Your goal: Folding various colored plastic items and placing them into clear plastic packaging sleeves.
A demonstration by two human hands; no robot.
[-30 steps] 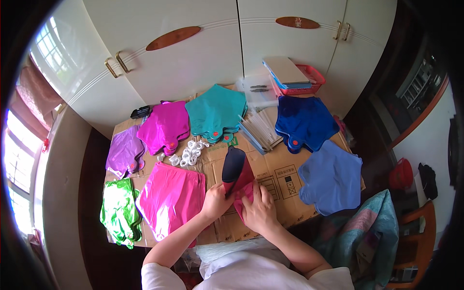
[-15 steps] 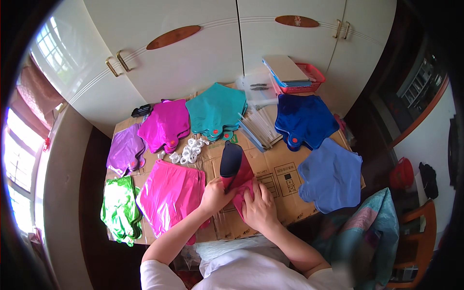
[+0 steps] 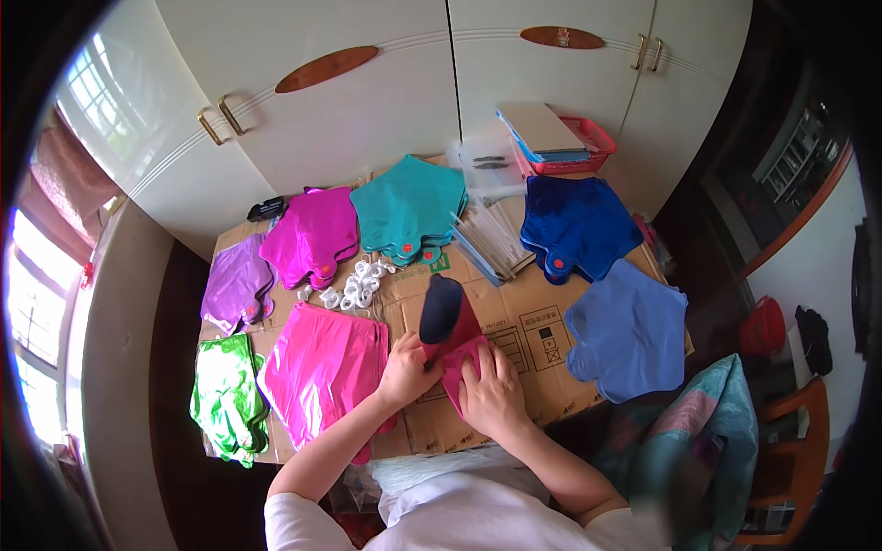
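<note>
Both my hands are at the middle of the cardboard-covered table, on a folded pink foil balloon (image 3: 469, 339). A dark navy, rounded end (image 3: 442, 310) stands up from it; I cannot tell whether that is part of the balloon or a separate piece. My left hand (image 3: 409, 371) grips the left edge, thumb and fingers closed round it. My right hand (image 3: 491, 387) presses bent fingers onto the pink foil and holds it. Left of my left hand lies a stack of flat pink foil balloons (image 3: 326, 372). Small white coils (image 3: 365, 282) lie beyond my hands.
Around the cardboard (image 3: 542, 404) lie flat foil balloons: green (image 3: 225, 390), purple (image 3: 237, 285), magenta (image 3: 310, 234), teal (image 3: 409, 204), dark blue (image 3: 581, 225), light blue (image 3: 634, 335). Pale thin sticks (image 3: 496, 243) lie mid-back. A red basket (image 3: 599, 142) stands behind; a chair (image 3: 799, 459) is at right.
The dark rounded end has shifted slightly down and leans a little more to the right. Both hands keep nearly the same place and grip.
</note>
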